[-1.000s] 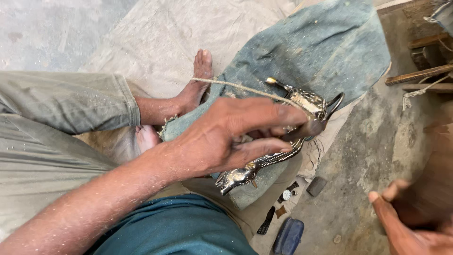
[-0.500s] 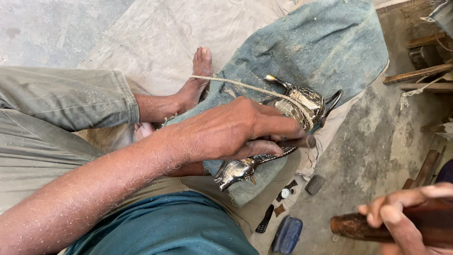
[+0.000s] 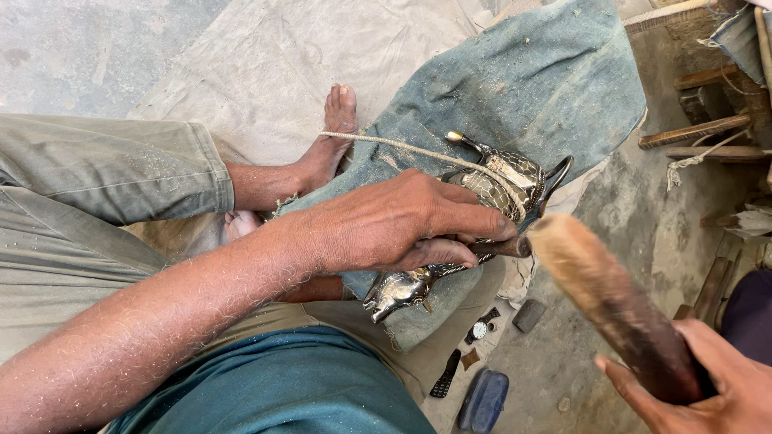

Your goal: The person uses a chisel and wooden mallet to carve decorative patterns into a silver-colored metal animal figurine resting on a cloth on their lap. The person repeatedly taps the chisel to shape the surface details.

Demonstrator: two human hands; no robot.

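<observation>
1. Left hand [image 3: 402, 225] presses down on a silver engraved metal piece [image 3: 490, 193], fingers closed around a thin dark tool [image 3: 503, 247] set against it.
2. Piece lies on a dusty blue cloth [image 3: 547, 88] over the lap, a cord [image 3: 402, 146] stretched across it.
3. Right hand [image 3: 708, 386] grips a wooden mallet [image 3: 603, 297], raised just beside the tool end and blurred.
4. Surface already shows dense pattern; how much remains I cannot tell.
</observation>
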